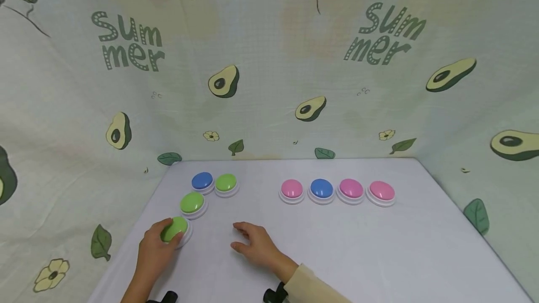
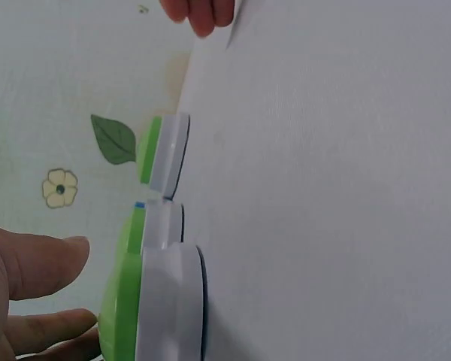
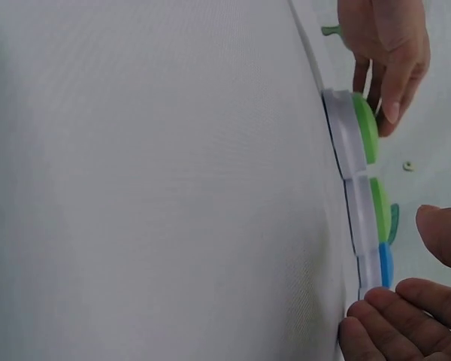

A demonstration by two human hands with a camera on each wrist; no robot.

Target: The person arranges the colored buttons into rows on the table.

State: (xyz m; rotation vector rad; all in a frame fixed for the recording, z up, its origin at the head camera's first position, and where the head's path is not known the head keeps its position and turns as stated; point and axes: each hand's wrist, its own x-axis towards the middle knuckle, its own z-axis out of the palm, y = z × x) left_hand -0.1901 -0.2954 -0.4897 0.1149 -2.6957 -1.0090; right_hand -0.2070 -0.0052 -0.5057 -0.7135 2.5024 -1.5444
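My left hand (image 1: 156, 247) is at the nearest green-topped push button (image 1: 174, 229) on the left, its thumb and forefinger spread to either side of the dome. In the left wrist view the fingertips meet the green dome (image 2: 120, 316), while the thumb is held above it, apart. The button's white base lies flat on the table. To the right, my right hand (image 1: 261, 247) hovers over the white tabletop with thumb and fingers parted, nothing between them. Beyond the left hand stand a second green button (image 1: 192, 203), a blue button (image 1: 202, 181) and another green button (image 1: 226, 183).
Farther right on the white table (image 1: 337, 247) is a row: a pink button (image 1: 292, 189), a blue button (image 1: 322, 189), and two more pink buttons (image 1: 351, 189). A printed cloth (image 1: 261, 120) hangs behind the table's back edge.
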